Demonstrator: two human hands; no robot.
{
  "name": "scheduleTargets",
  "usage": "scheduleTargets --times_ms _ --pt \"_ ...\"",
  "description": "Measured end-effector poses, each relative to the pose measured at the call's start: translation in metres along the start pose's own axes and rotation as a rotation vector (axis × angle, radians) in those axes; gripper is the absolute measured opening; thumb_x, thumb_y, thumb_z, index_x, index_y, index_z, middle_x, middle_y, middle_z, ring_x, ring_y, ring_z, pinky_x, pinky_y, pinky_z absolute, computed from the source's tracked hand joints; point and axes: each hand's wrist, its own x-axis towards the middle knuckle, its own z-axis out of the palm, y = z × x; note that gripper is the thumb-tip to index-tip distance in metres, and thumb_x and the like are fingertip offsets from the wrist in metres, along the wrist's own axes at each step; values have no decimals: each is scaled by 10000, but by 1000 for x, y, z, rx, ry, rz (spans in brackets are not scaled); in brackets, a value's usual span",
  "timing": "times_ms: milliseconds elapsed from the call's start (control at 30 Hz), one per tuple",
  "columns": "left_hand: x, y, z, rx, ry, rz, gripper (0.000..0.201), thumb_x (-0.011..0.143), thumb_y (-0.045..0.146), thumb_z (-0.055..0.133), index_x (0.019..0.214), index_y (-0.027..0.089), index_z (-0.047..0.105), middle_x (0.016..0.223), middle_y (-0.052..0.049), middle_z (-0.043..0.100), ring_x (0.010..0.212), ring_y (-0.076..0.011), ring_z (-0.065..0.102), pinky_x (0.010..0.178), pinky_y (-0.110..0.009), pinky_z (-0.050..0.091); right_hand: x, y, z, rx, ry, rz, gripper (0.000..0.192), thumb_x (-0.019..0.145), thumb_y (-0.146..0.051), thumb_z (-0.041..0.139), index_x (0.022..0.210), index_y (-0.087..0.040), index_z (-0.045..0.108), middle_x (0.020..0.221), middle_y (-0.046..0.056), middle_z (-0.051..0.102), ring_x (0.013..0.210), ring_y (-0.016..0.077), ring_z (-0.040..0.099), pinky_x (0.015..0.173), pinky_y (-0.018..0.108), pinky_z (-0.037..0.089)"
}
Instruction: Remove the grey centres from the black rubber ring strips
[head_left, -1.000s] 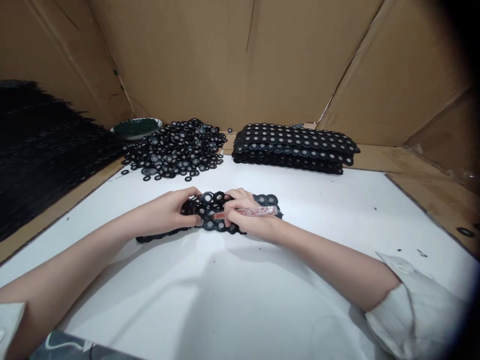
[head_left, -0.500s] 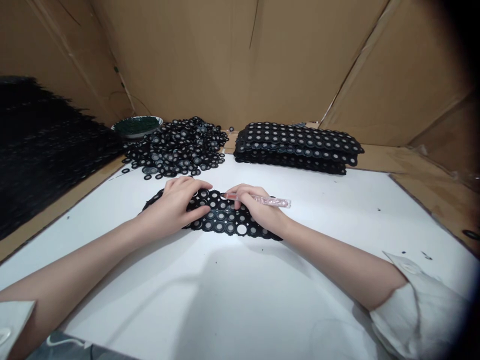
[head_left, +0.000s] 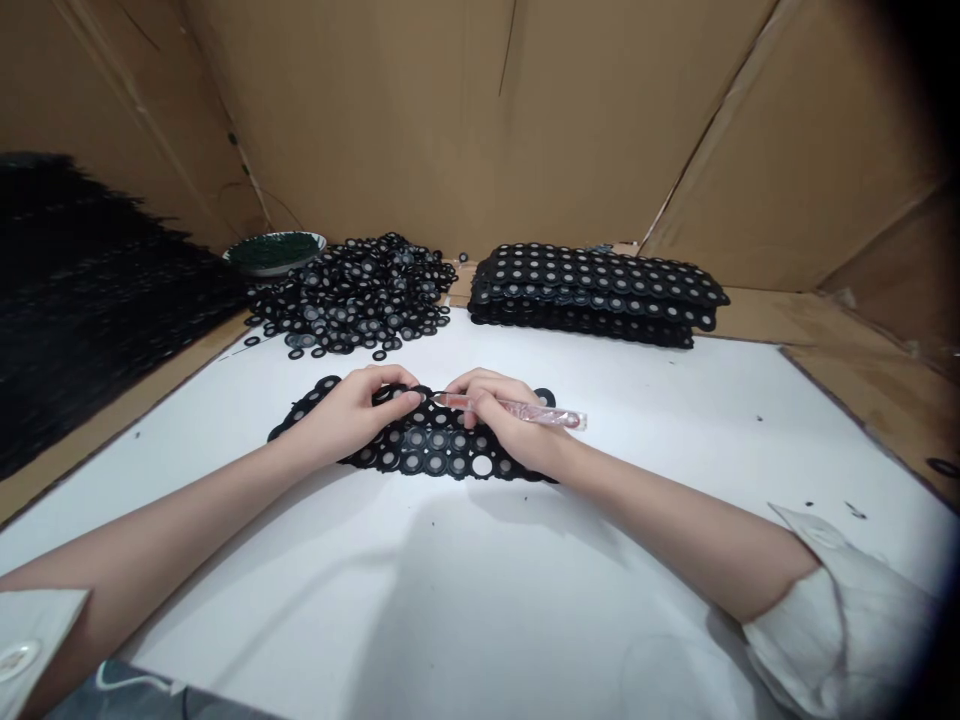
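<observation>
Fingers of my left hand (head_left: 352,412) had slid back along the black sheet of rings (head_left: 420,445), pressing it flat on the white surface (head_left: 480,590). My right hand (head_left: 506,425) pinched the clear pick (head_left: 517,409), its tip now lowered onto a ring near my left fingertips.

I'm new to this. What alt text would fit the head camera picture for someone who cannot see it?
Two bare hands work on a black sheet of rings on a white table: the left hand presses it flat, the right hand holds a clear pink tool to it. Behind lie a pile of loose rings and a stack of sheets, before cardboard walls.
</observation>
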Motion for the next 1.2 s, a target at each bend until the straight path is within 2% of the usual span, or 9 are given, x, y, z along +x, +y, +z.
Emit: scheduleTargets --times_ms 167,400,500,600,767,900,1000,1100,1200 --pt "-2 3 -3 -211 -74 -122 267 765 429 469 815 188 570 807 20 596 807 -196 531 725 -292 399 -1 -2 -2 25 -27 -29 337 860 -169 299 579 -162 485 1020 38 546 963 125 521 880 271 379" --pt "-1 0 0 -308 -74 -147 260 741 420 514 808 176 574 783 -8 615 738 -170 553 676 -283 414 0 1 -4 31 -35 -37 330 854 -184 304 579 -165 485 1020 18 553 972 132 516 909 314 359" --pt "-4 2 2 -193 1 -117 260 747 417 497 802 179 584 802 -11 622 761 -183 547 690 -289 408 -1 1 -1 -47 -41 -46 306 864 -207 293 610 -173 461 1005 25 518 943 123 504 876 296 378" --pt "-10 10 3 -52 62 -93 251 764 406 466 800 189 589 840 -9 623 810 -197 536 707 -289 396 -1 0 2 -254 -46 -124 236 848 -186 317 629 -188 404 827 23 500 831 130 464 794 285 383" --pt "-15 21 3 44 20 -77 233 776 374 425 770 191 569 824 -9 609 822 -206 525 702 -287 385 0 -3 4 -413 -73 -152 231 839 -178 318 610 -197 334 667 10 450 723 141 399 722 284 360" --pt "-12 16 2 90 -22 -50 245 728 402 488 866 199 494 808 -1 567 762 -190 518 670 -286 397 3 -2 -2 -299 -45 -36 273 830 -196 320 566 -191 387 678 8 503 790 150 431 749 294 359" --pt "-10 7 2 78 -42 -38 235 718 379 515 866 209 448 791 10 527 732 -170 500 644 -276 395 5 0 -8 -107 -93 52 303 796 -148 323 514 -182 427 722 4 537 851 143 479 809 298 363" --pt "-9 1 2 -61 -90 -49 233 725 338 522 900 222 421 783 18 507 696 -147 489 604 -258 394 7 1 -12 -23 -131 46 314 767 -104 324 480 -179 430 719 6 532 890 141 501 853 297 354" --pt "-9 0 1 -159 -95 -86 314 711 312 543 983 235 405 785 20 508 690 -141 499 599 -258 401 6 0 -10 -107 -133 7 329 772 -100 325 471 -183 430 664 0 524 879 144 481 841 299 348"
